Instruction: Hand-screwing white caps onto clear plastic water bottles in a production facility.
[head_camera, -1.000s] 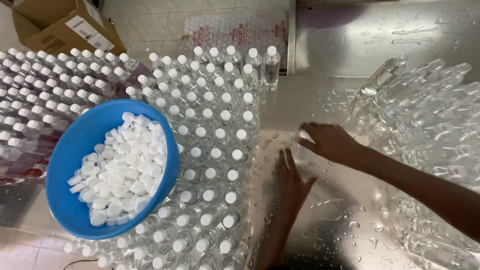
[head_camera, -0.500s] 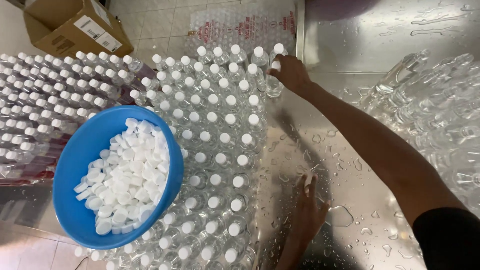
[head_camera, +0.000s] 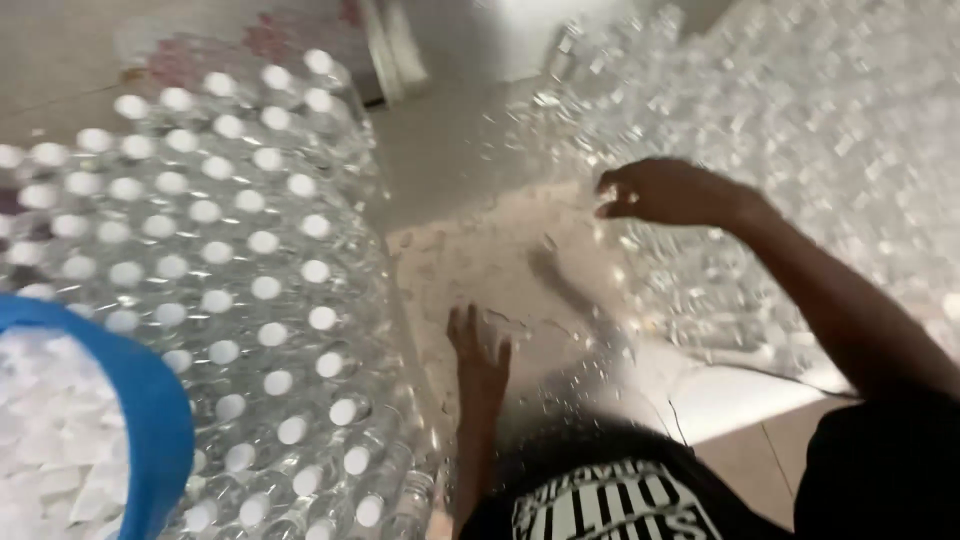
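Loose clear bottles (head_camera: 800, 150) meet the curled right hand (head_camera: 665, 192); left hand (head_camera: 478, 350) spread on wet floor (head_camera: 470, 250).

We see our right hand (head_camera: 672, 192) reaching into the loose clear bottles (head_camera: 800, 150); our left hand (head_camera: 480, 350) rests flat on the wet surface (head_camera: 480, 250) beside the capped bottles (head_camera: 230, 250)

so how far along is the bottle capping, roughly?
Done: a large block of capped clear bottles stands upright at left, white caps on. In hand: the right hand reaches into the heap of uncapped clear bottles at right, fingers curled; whether it grips one is blurred. The left hand rests flat on the wet floor. Left: that big heap, with white caps filling the blue bowl.
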